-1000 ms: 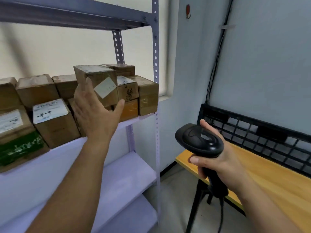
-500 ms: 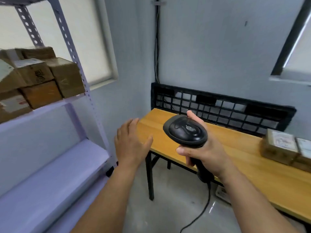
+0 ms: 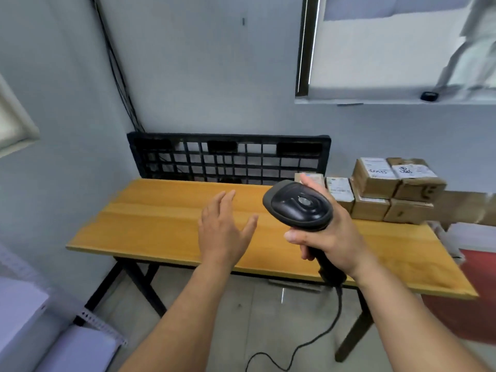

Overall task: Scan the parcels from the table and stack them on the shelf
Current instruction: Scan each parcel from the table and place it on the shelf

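Several brown cardboard parcels (image 3: 386,189) with white labels are stacked at the back right of the wooden table (image 3: 161,218). My right hand (image 3: 332,237) grips a black corded barcode scanner (image 3: 298,205), held over the table just left of the parcels. My left hand (image 3: 224,229) hovers open and empty above the table's middle, fingers spread. Only a corner of the white metal shelf (image 3: 35,326) shows at the bottom left.
A black plastic grid pallet (image 3: 228,157) leans against the wall behind the table. The scanner cable (image 3: 316,342) hangs to the tiled floor under the table. A red surface (image 3: 467,304) lies at the right, past the table's end.
The view has swung right from the shelf to the table. My left hand left the parcel on the shelf and now hangs empty over the table. The scanner stayed in my right hand.
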A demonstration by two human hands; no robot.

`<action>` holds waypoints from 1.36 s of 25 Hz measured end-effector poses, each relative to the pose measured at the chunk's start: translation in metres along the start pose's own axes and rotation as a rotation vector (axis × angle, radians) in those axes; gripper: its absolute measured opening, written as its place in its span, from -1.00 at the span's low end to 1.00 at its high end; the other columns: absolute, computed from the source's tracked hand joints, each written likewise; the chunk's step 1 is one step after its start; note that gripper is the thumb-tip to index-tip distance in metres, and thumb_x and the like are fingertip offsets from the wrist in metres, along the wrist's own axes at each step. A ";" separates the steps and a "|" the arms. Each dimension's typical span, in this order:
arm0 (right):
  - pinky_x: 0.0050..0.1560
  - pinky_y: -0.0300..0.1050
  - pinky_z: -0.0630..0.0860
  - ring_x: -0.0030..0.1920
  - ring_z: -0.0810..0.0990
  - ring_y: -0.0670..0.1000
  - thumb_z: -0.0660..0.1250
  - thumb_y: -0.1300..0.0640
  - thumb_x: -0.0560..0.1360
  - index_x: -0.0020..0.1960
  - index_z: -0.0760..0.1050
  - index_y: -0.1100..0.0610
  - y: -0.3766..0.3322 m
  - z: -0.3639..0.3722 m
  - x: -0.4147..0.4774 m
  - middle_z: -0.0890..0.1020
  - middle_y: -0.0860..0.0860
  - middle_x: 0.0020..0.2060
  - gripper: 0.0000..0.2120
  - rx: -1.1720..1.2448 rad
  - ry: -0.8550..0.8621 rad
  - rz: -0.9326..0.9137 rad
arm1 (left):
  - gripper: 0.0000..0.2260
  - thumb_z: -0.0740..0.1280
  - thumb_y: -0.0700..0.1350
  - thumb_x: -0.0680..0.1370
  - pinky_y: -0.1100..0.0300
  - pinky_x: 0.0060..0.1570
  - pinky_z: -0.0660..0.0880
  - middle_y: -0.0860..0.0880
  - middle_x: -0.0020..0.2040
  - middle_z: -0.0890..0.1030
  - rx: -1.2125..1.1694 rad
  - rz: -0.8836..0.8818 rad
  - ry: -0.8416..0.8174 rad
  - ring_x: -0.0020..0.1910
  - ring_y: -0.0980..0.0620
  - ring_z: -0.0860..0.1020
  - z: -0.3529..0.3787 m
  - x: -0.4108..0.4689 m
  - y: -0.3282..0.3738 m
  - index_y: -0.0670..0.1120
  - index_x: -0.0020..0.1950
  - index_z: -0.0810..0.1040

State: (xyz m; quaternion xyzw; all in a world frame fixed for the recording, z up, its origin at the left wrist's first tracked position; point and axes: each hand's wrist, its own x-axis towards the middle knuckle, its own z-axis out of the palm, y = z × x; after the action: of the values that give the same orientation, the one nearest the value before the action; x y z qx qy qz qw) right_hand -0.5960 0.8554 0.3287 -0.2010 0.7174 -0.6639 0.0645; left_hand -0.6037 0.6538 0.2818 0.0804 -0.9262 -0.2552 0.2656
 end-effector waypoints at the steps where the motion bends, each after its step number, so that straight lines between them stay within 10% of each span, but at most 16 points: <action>1: -0.49 -0.06 0.52 -0.48 0.56 0.09 0.62 0.20 0.20 0.54 0.17 -0.12 0.003 -0.012 -0.001 0.66 0.05 0.05 0.04 0.000 0.028 0.006 | -0.40 0.33 0.16 0.52 0.11 0.36 0.20 0.01 0.44 0.33 -0.012 0.015 -0.023 0.41 0.02 0.26 0.011 0.003 0.008 -0.03 0.49 0.28; 23: -0.46 -0.07 0.48 -0.50 0.52 0.14 0.61 0.25 0.25 0.46 0.21 -0.29 0.155 -0.161 0.183 0.66 -0.07 -0.26 -0.02 -0.025 0.442 0.335 | -0.43 0.15 0.14 0.62 0.05 0.46 0.17 -0.02 0.55 0.16 -0.157 -0.021 -0.591 0.52 0.03 0.11 0.259 0.197 0.034 -0.01 0.57 0.08; 29: -0.49 -0.10 0.49 -0.49 0.52 0.13 0.56 0.36 0.31 0.48 0.16 -0.26 0.189 -0.167 0.207 0.69 0.01 0.01 -0.02 -0.046 0.445 0.473 | -0.57 0.11 0.06 0.66 0.25 0.15 0.21 -0.06 0.44 0.29 -0.273 -0.110 -0.793 0.40 0.02 0.27 0.301 0.212 0.028 -0.12 0.46 0.26; 34: -0.50 -0.09 0.49 -0.50 0.52 0.13 0.57 0.35 0.31 0.50 0.15 -0.24 0.210 -0.168 0.218 0.69 0.03 0.05 0.00 -0.033 0.422 0.542 | -0.40 0.07 0.41 0.51 -0.02 0.29 0.43 0.01 0.38 0.41 -0.462 -0.301 -0.950 0.31 0.02 0.44 0.339 0.200 0.010 0.24 0.51 0.16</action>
State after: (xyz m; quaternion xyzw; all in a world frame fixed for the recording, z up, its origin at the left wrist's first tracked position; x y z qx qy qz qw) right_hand -0.8975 0.9376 0.1799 0.1377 0.7528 -0.6380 0.0857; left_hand -0.9539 0.7514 0.1302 0.0275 -0.8424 -0.4953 -0.2105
